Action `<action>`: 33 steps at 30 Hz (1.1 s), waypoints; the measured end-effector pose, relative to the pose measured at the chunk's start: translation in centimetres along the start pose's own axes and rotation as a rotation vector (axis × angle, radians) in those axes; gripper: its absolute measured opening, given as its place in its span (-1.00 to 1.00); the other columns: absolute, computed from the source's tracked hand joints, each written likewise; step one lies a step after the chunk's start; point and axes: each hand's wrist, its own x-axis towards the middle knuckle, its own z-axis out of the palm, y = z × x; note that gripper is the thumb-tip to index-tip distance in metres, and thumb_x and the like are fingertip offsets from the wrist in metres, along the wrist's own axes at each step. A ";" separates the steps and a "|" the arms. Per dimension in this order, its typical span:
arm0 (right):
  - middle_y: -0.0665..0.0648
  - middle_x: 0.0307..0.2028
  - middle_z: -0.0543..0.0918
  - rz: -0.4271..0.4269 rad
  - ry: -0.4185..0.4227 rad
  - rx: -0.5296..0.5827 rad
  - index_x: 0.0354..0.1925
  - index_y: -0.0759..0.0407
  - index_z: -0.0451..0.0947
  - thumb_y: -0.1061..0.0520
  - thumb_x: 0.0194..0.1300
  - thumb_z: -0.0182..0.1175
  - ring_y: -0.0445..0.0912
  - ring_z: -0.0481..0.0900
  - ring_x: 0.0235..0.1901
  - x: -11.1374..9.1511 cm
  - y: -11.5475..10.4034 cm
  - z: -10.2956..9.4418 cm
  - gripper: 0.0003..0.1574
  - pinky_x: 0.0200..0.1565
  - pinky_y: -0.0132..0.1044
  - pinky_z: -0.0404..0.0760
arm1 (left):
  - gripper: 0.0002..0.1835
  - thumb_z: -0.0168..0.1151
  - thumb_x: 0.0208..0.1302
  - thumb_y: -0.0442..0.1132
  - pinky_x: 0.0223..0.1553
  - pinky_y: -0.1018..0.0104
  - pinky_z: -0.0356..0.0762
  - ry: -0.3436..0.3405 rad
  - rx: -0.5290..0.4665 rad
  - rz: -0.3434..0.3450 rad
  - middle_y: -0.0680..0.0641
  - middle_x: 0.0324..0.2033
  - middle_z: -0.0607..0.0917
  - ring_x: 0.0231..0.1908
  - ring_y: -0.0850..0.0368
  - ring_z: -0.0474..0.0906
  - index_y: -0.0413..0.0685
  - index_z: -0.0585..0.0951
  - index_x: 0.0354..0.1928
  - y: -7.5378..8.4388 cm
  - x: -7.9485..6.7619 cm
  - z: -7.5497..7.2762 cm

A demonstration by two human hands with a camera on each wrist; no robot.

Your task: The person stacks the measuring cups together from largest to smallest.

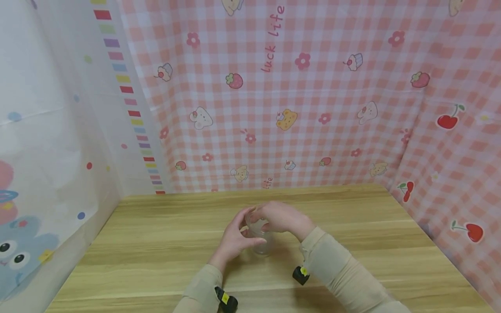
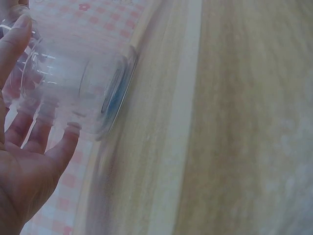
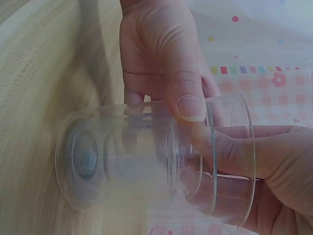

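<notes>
A clear tall cup (image 3: 142,161) stands close over the wooden table, with a second clear cup (image 3: 248,105) nested in its mouth; two rims show one beyond the other. My left hand (image 1: 234,237) grips the outer cup's side, thumb (image 3: 190,105) across the front and fingers behind. From above, my right hand (image 1: 283,217) reaches into the mouth, its thumb (image 3: 239,149) and fingers bent and seen through the glass of the inner cup. In the left wrist view the outer cup's thick base (image 2: 115,93) faces the table.
The light wooden table (image 1: 352,243) runs back to a pink checked cloth (image 1: 297,148). A white printed cloth (image 1: 70,130) hangs at the left and another checked cloth (image 1: 462,165) at the right. Black wrist cameras (image 1: 300,274) hang under both forearms.
</notes>
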 end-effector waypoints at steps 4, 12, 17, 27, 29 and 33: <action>0.00 0.01 0.70 0.016 -0.004 0.010 0.04 0.07 0.70 0.29 0.17 0.41 -0.07 0.61 0.05 0.0 0.0 0.1 -0.57 0.09 -0.19 0.60 | -0.06 0.59 -0.04 -0.36 0.26 -0.15 0.38 -0.001 -0.001 0.003 -0.21 0.31 0.43 0.30 -0.19 0.34 -0.19 0.32 0.41 0.0 0.0 0.0; 0.00 0.01 0.70 0.039 -0.006 0.010 0.04 0.07 0.70 0.28 0.18 0.40 -0.06 0.62 0.04 -0.1 -0.4 -0.1 -0.58 0.10 -0.18 0.59 | -0.07 0.57 -0.04 -0.40 0.24 -0.13 0.40 0.005 0.000 0.004 -0.21 0.29 0.45 0.28 -0.18 0.37 -0.20 0.32 0.41 -0.1 0.0 0.0; 0.01 0.02 0.70 0.046 -0.013 0.007 0.04 0.07 0.69 0.28 0.19 0.39 -0.05 0.61 0.05 -0.1 -0.5 -0.2 -0.58 0.10 -0.18 0.59 | -0.07 0.59 -0.04 -0.37 0.25 -0.13 0.40 0.005 -0.001 0.001 -0.22 0.29 0.45 0.28 -0.19 0.36 -0.20 0.32 0.41 0.0 0.0 0.0; 0.04 0.04 0.68 0.048 0.003 0.028 0.03 0.08 0.70 0.27 0.21 0.38 -0.04 0.60 0.07 -0.2 -0.5 0.0 -0.60 0.13 -0.16 0.57 | -0.06 0.59 -0.04 -0.36 0.25 -0.15 0.38 0.008 0.010 -0.001 -0.21 0.32 0.43 0.29 -0.20 0.35 -0.18 0.32 0.41 0.0 0.0 0.0; 0.04 0.03 0.69 0.034 0.014 0.026 0.03 0.09 0.70 0.27 0.21 0.39 -0.04 0.60 0.06 -0.2 -0.4 0.0 -0.61 0.11 -0.17 0.58 | -0.06 0.59 -0.04 -0.35 0.25 -0.15 0.38 0.007 0.009 -0.002 -0.21 0.32 0.42 0.29 -0.20 0.35 -0.18 0.32 0.42 0.0 0.0 0.0; 0.02 0.00 0.70 0.013 0.038 0.021 0.02 0.08 0.70 0.25 0.21 0.39 -0.07 0.62 0.02 -0.3 -0.2 0.2 -0.62 0.07 -0.20 0.61 | -0.06 0.60 -0.04 -0.34 0.25 -0.15 0.38 0.005 0.001 -0.001 -0.19 0.31 0.43 0.29 -0.19 0.36 -0.17 0.32 0.41 -0.1 0.0 0.0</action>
